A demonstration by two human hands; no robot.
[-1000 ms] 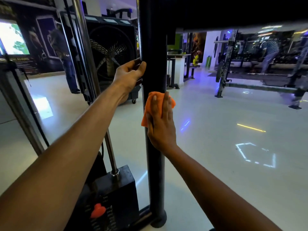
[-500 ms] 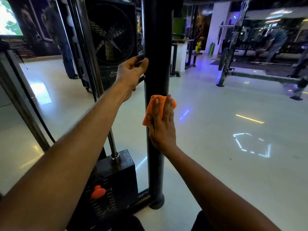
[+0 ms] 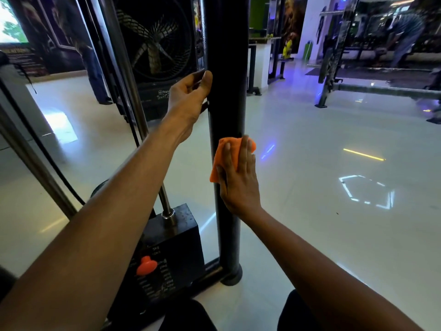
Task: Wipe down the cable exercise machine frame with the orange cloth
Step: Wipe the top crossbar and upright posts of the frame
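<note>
The right hand (image 3: 238, 177) lies flat with straight fingers, pressing the orange cloth (image 3: 229, 156) against the front of the black post (image 3: 225, 103) of the cable machine, about midway down the stretch in view; the cloth's left corner hangs off the post's left edge below the fingers. Higher up, the left hand (image 3: 189, 99) holds the post's left edge, thumb on the near face and fingers curled behind it. Below the cloth the post runs bare to its round foot (image 3: 231, 274) on the floor (image 3: 310, 235), where a low bar joins it to the base. Just left of the post stands the weight stack (image 3: 176, 254) with an orange pin knob (image 3: 146, 265), a steel guide rod (image 3: 133, 103) rising from its top; the gap between rod and post is narrow. To the right of the post the glossy floor lies open, with a rack (image 3: 334, 56) well back. A big fan (image 3: 157, 37) stands behind the machine. Compared with a second ago, the cloth and right hand sit lower on the post, and the left hand has barely shifted its grip.
</note>
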